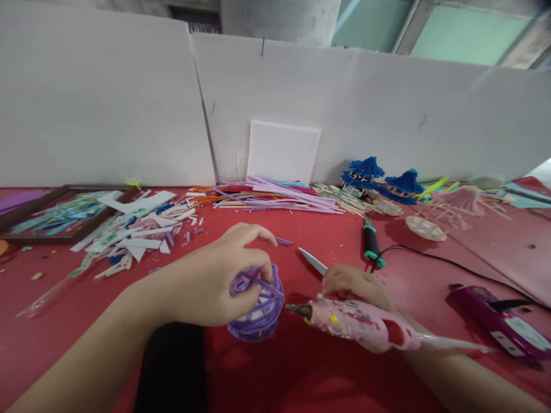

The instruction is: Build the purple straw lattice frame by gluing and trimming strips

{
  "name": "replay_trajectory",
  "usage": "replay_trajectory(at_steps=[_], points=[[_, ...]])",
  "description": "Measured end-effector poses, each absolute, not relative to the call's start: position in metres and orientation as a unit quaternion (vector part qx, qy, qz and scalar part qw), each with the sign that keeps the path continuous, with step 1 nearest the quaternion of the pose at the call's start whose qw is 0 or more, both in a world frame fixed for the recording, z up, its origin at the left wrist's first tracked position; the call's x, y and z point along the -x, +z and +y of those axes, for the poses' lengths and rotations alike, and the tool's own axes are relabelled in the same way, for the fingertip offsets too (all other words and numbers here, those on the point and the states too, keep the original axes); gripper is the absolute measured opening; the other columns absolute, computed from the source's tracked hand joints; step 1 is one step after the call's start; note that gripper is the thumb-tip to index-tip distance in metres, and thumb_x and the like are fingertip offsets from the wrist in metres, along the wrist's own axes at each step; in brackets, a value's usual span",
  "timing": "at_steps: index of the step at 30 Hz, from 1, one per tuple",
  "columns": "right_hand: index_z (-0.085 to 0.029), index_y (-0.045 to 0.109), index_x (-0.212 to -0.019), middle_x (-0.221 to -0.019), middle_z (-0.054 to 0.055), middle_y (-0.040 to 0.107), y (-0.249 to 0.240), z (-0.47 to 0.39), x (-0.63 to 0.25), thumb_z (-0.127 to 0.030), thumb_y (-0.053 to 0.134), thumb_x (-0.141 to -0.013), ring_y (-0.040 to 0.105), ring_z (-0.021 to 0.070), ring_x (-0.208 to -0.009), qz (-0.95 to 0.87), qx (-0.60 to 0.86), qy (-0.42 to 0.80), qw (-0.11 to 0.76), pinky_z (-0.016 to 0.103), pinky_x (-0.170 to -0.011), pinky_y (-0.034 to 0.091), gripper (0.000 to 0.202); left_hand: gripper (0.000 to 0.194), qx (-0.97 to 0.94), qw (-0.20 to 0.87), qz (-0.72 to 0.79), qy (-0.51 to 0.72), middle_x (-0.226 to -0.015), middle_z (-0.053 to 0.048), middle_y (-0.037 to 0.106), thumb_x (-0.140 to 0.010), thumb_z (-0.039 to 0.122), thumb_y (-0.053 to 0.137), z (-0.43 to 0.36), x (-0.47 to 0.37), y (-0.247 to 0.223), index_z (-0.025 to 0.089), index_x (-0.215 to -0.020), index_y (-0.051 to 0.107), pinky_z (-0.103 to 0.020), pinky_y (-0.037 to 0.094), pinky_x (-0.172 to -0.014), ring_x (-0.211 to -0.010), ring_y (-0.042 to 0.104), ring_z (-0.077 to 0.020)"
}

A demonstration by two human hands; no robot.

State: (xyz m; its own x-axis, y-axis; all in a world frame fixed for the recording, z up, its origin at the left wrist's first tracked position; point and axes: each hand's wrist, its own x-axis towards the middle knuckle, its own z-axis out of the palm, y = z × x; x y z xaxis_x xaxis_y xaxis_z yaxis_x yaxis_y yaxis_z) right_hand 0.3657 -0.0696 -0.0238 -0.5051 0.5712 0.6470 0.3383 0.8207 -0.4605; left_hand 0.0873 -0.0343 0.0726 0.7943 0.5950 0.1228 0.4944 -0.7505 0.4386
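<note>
Bends left grip (226, 272) over the purple ball (255, 331), touching its top beside a strip (275, 291); cannot tell whether fingertips pinch the strip or just press. Clamps right grip (359, 285) around the pink glue gun (344, 320), with nozzle toward the ball, near but apart. Shows a glue stick (451, 343) at the gun's rear.

Just beyond right grip, shows a blade (312, 261) on the red desk (318, 229), partly hidden by the fingers. Farther past it, has a cutter (370, 244) and blue-roofed models (365, 167); to its right, a dark cord (430, 251) and magenta box (495, 321). Beyond left grip, shows colored stems (279, 198); to its left, white scraps (142, 229) and a brown frame (66, 238).
</note>
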Motion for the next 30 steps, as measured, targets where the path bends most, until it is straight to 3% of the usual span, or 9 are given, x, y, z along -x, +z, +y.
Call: replay_trajectory(at_steps=[6, 10, 30], points=[[-0.022, 0.055, -0.086, -0.065, 0.001, 0.060, -0.018, -0.070, -0.364, -0.038, 0.042, -0.099, 0.057, 0.0142, -0.055, -0.871, 0.258, 0.081, 0.410, 0.025, -0.049, 0.047, 0.024, 0.021, -0.923, 0.216, 0.301, 0.105, -0.132, -0.006, 0.049, -0.077, 0.012, 0.057, -0.031, -0.084, 0.073, 0.025, -0.091, 0.065, -0.039, 0.044, -0.104, -0.127, 0.048, -0.0259], [-0.021, 0.056, -0.086, -0.065, 0.002, 0.062, -0.022, -0.067, -0.364, -0.028, 0.040, -0.102, 0.058, 0.0144, -0.057, -0.878, 0.247, 0.050, 0.407, 0.025, -0.054, 0.048, 0.024, 0.020, -0.920, 0.226, 0.308, 0.084, -0.133, -0.005, 0.048, -0.078, 0.013, 0.057, -0.029, -0.084, 0.075, 0.025, -0.092, 0.065, -0.040, 0.042, -0.106, -0.127, 0.048, -0.0265], [-0.020, 0.056, -0.076, -0.061, 0.001, 0.056, -0.041, -0.064, -0.363, -0.028, 0.039, -0.103, 0.050, 0.0133, -0.053, -0.847, 0.299, 0.014, 0.440, 0.025, -0.050, 0.040, 0.033, 0.017, -0.914, 0.244, 0.312, 0.090, -0.133, -0.006, 0.047, -0.080, 0.015, 0.058, -0.031, -0.081, 0.077, 0.025, -0.093, 0.063, -0.042, 0.044, -0.105, -0.128, 0.048, -0.0268]])
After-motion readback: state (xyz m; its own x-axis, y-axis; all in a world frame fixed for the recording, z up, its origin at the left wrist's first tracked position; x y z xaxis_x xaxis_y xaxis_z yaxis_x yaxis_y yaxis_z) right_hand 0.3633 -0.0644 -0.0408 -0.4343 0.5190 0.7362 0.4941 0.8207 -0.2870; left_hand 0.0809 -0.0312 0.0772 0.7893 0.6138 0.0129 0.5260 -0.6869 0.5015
